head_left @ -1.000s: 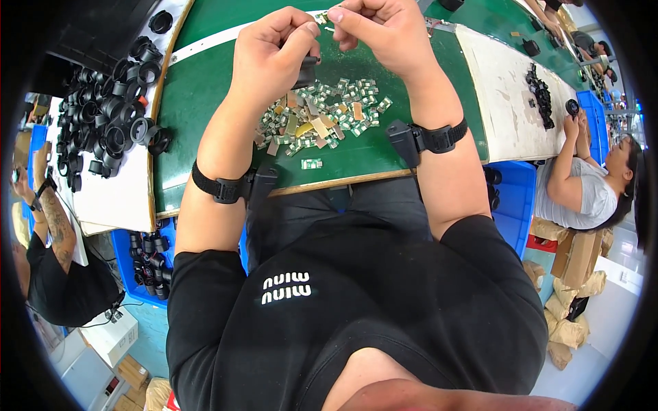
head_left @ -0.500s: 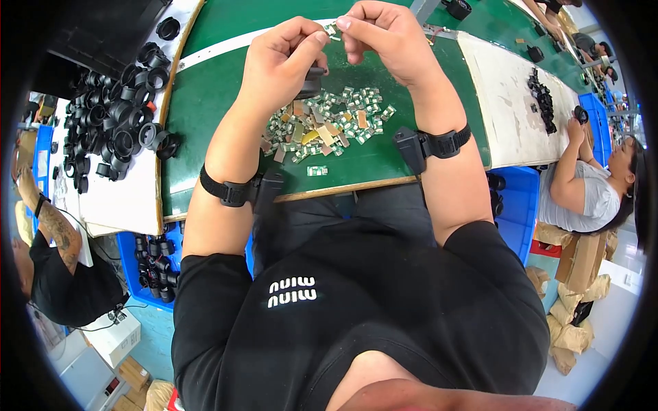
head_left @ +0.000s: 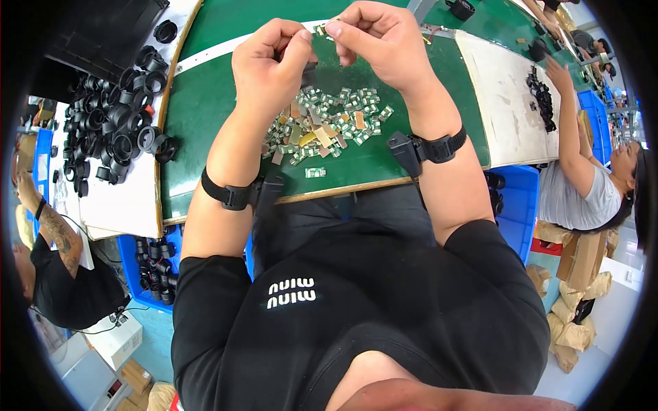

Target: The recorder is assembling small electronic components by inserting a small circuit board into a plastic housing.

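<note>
My left hand is closed, thumb against the curled fingers, above the green work table. A black round plastic part shows below its fingertips, mostly hidden by the hand, and appears held in those fingers. Opposite it, my right hand pinches a small green circuit board between thumb and forefinger, its end pointing toward the left thumb. Under both hands lies a loose pile of small circuit boards mixed with tan and yellow pieces. One single circuit board lies apart, nearer the table's front edge.
Many black plastic rings cover the white surface at left. Blue bins with black parts stand below the table on both sides. A metal post rises at the far edge. Co-workers sit at left and right; black parts lie at right.
Both hands have shifted slightly left, the circuit board moving with the right one. The co-worker at right has raised an arm and reached farther across the table.
</note>
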Tool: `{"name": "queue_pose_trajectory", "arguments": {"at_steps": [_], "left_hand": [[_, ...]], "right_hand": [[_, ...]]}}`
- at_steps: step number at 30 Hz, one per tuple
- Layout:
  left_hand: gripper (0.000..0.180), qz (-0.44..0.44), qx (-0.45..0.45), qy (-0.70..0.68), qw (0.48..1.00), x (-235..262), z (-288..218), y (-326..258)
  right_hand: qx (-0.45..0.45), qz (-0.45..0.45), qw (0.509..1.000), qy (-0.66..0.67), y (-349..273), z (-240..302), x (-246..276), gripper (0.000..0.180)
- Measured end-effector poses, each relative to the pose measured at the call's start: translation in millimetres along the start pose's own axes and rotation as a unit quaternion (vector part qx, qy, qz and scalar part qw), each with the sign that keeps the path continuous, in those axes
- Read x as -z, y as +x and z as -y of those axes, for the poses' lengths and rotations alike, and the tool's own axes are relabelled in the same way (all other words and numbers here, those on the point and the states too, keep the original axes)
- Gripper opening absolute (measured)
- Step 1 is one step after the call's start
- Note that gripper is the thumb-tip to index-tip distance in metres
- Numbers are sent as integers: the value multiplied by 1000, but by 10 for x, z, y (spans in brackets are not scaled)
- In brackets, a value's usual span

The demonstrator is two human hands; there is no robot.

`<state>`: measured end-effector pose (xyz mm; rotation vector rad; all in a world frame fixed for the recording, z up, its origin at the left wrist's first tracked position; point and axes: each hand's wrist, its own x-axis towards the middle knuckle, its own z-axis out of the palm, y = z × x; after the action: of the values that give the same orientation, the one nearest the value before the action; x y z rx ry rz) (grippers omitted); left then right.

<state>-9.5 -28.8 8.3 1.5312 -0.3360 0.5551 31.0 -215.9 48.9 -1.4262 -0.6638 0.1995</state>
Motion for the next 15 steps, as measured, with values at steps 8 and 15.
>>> {"name": "queue_pose_trajectory", "arguments": {"at_steps": [8, 15], "left_hand": [[10, 16, -8, 6, 1000, 52, -12, 19], [10, 26, -17, 15, 999, 49, -30, 22]], "right_hand": [[50, -47, 998, 12, -9, -25, -49, 17], [30, -12, 999, 40, -9, -21, -49, 17]]}}
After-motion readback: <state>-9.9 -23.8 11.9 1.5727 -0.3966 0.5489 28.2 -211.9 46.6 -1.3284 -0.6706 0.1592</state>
